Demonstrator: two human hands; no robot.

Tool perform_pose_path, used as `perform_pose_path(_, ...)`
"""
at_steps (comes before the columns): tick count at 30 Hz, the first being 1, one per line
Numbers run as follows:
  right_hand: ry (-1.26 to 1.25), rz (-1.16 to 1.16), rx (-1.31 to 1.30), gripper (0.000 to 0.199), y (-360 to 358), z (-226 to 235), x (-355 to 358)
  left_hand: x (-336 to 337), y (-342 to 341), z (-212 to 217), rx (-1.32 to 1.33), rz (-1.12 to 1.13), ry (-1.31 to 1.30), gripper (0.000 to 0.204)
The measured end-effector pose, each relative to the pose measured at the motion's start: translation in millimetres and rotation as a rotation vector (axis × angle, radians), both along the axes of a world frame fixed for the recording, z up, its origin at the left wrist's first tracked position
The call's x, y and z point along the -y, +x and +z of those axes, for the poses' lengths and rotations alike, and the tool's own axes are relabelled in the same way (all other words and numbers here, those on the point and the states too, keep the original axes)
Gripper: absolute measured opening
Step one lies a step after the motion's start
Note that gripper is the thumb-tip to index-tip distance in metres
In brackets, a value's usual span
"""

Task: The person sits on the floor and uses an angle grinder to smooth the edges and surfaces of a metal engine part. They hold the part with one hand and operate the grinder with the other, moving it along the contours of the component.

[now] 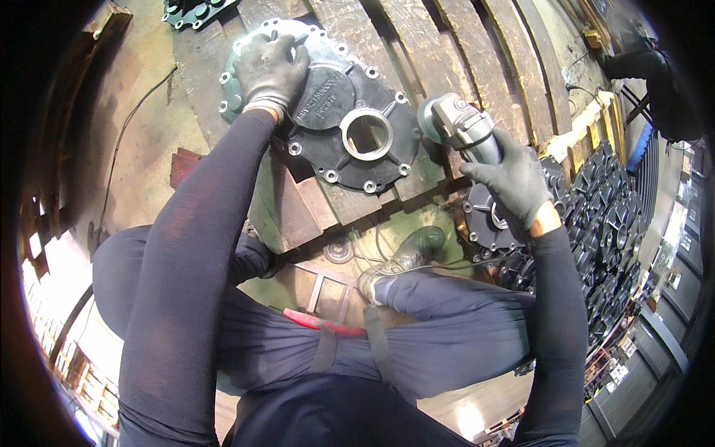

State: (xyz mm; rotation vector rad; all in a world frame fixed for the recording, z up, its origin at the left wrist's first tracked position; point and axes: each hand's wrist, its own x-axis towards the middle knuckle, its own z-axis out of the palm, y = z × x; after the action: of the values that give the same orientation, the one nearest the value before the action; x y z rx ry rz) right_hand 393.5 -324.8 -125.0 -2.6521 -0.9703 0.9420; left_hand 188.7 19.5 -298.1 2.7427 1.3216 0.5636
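A dark metal cover plate (350, 112) with a round centre hole and bolt holes round its rim lies flat on a wooden pallet (447, 45). My left hand (269, 67), in a dark glove, presses on the plate's shiny far-left edge. My right hand (514, 182), also gloved, grips the grey body of an angle grinder (458, 127). The grinder's head hangs just off the plate's right edge. I cannot tell if its disc touches the plate.
Several similar dark castings (596, 223) are stacked at the right. Another casting (194, 11) lies at the pallet's far left. My legs and a boot (406, 257) sit below the pallet, with cables beside them. A person in dark clothes (655, 74) is at the far right.
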Motion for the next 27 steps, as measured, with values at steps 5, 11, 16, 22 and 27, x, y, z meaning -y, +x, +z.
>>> perform_pose_path(5, -0.014, 0.092, 0.012, 0.07, 9.4, -5.0, -27.4, -1.2, -4.8, -8.2, -0.022, 0.02, -0.011, 0.037)
perform_pose_path(11, -0.026, 0.149, 0.065, 0.071, 12.4, -13.4, -27.8, -1.7, -1.9, -4.4, -0.051, 0.018, -0.052, 0.037)
perform_pose_path(16, -0.008, 0.123, 0.034, 0.071, 8.1, -12.6, -34.8, -2.8, -2.3, -8.4, -0.037, 0.01, -0.014, 0.036)
perform_pose_path(22, 0.03, 0.116, -0.031, 0.069, 4.8, -14.1, -46.0, -2.5, -3.3, -8.5, -0.013, 0.009, -0.042, 0.036)
perform_pose_path(27, -0.012, 0.128, 0.038, 0.072, 3.7, -11.9, -35.1, -1.2, -0.8, -6.9, -0.027, 0.013, -0.04, 0.035)
